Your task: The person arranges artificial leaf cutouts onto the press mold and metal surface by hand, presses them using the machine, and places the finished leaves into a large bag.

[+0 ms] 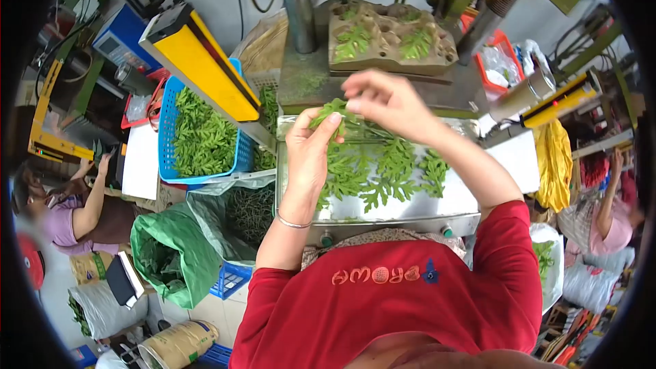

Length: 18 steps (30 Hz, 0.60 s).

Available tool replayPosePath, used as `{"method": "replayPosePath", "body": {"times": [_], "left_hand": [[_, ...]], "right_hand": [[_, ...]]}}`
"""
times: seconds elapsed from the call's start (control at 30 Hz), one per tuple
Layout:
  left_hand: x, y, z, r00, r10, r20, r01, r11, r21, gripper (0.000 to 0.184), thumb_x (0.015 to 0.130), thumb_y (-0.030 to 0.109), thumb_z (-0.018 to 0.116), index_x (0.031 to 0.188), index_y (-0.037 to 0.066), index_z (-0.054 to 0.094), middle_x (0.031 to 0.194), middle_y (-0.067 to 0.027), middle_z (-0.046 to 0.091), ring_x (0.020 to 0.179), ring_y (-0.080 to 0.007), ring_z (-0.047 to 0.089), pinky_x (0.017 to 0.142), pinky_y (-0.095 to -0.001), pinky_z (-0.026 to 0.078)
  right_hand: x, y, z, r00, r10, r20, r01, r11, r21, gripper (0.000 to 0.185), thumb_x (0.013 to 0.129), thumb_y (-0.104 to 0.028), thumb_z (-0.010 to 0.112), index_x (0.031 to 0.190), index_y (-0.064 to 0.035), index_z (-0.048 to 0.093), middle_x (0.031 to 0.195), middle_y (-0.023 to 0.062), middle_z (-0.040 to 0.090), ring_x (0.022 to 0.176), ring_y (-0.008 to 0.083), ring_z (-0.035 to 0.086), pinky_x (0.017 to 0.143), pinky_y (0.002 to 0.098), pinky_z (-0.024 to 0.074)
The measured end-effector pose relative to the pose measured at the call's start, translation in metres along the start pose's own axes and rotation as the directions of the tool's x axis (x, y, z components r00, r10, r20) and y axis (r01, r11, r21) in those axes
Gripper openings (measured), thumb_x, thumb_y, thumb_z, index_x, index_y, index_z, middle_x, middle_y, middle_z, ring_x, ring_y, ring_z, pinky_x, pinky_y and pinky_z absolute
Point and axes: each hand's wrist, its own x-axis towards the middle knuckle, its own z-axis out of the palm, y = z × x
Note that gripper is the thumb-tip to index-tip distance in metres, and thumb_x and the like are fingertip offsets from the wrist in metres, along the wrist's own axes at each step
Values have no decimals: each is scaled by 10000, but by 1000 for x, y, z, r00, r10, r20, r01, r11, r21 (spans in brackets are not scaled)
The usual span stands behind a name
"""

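My left hand (pixel 313 147) pinches a green leaf piece (pixel 331 111) between thumb and fingers, above the near edge of the press bed. Close on its right, my right hand (pixel 386 104) has its thumb at the leaf's edge and its fingers partly curled and blurred; whether it grips the leaf is unclear. Below both hands, several green artificial leaves (pixel 393 167) lie spread on the white work surface (pixel 424 206). Behind them a metal mold block (pixel 389 58) holds leaf shapes in its hollows.
Yellow light bars (pixel 205 61) flank the press left and right. A blue basket (pixel 164 143) of leaves stands left, with a green sack (pixel 154 249) and a bag of dark stems (pixel 249 215) below. One person (pixel 75 215) works at far left, another (pixel 608 215) at far right.
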Motion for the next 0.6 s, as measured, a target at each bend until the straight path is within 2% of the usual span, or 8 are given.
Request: {"method": "replayPosePath", "body": {"times": [0.03, 0.13, 0.2, 0.3, 0.37, 0.43, 0.53, 0.6], "left_hand": [[-4, -4, 8, 999, -10, 33, 10, 1000, 13, 125, 855, 43, 634, 975, 20, 608, 833, -49, 638, 693, -103, 553, 633, -219, 452], [-17, -15, 23, 994, -15, 111, 2, 993, 119, 123, 857, 44, 632, 976, 18, 615, 837, -51, 642, 691, -102, 557, 648, -212, 454], [-21, -17, 25, 989, 9, 145, -40, 977, 212, 122, 859, 46, 630, 977, 17, 622, 841, -53, 646, 690, -101, 560, 663, -205, 455], [-20, -14, 19, 994, 31, 109, -58, 966, 253, 126, 861, 38, 622, 985, 15, 627, 838, -56, 649, 698, -106, 572, 679, -200, 455], [-17, -15, 15, 997, 37, 66, -55, 955, 292, 132, 863, 29, 615, 993, 13, 632, 834, -60, 652, 707, -111, 583, 694, -195, 454], [-12, -21, 14, 996, 26, 80, -45, 969, 242, 138, 863, 27, 614, 999, 13, 632, 839, -63, 654, 715, -115, 589, 699, -197, 456], [-1, -29, 13, 992, -5, 123, -4, 997, 72, 156, 863, 20, 610, 1018, 15, 631, 851, -72, 661, 738, -126, 607, 714, -201, 462], [7, -28, 14, 993, -13, 116, 7, 998, 55, 152, 863, 19, 610, 1014, 15, 631, 854, -75, 663, 746, -128, 610, 715, -204, 465]], "right_hand": [[-15, 2, 4, 999, 34, 34, -39, 989, 140, 184, 838, -155, 653, 985, -44, 657, 805, 17, 634, 636, 70, 508, 548, 203, 410], [-28, -6, -7, 994, 4, -108, 14, 986, 166, 114, 844, -113, 632, 920, -39, 675, 757, 3, 624, 626, 56, 490, 541, 192, 392], [-23, -22, -29, 949, -48, -312, 68, 996, 56, 92, 850, -102, 633, 890, -39, 687, 723, -6, 589, 622, 45, 463, 549, 164, 362], [-4, -30, -73, 936, -101, -338, 80, 994, -75, 102, 839, -101, 626, 867, -16, 676, 681, -2, 583, 608, 57, 461, 534, 192, 355], [17, -26, -97, 989, -101, -112, 35, 875, -483, 113, 821, -96, 616, 852, 4, 657, 656, 7, 576, 588, 93, 478, 540, 240, 378], [41, -14, -108, 997, -39, -60, -1, 831, -557, 111, 818, -93, 612, 847, 5, 653, 663, 12, 581, 589, 106, 485, 547, 248, 385], [71, 10, -114, 982, 181, 62, -69, 638, -767, 104, 811, -83, 600, 832, 10, 642, 684, 26, 594, 592, 144, 506, 567, 274, 407], [84, 27, -111, 994, 107, 34, -50, 690, -722, 101, 808, -80, 599, 834, 8, 642, 699, 31, 599, 596, 154, 509, 573, 277, 411]]}}
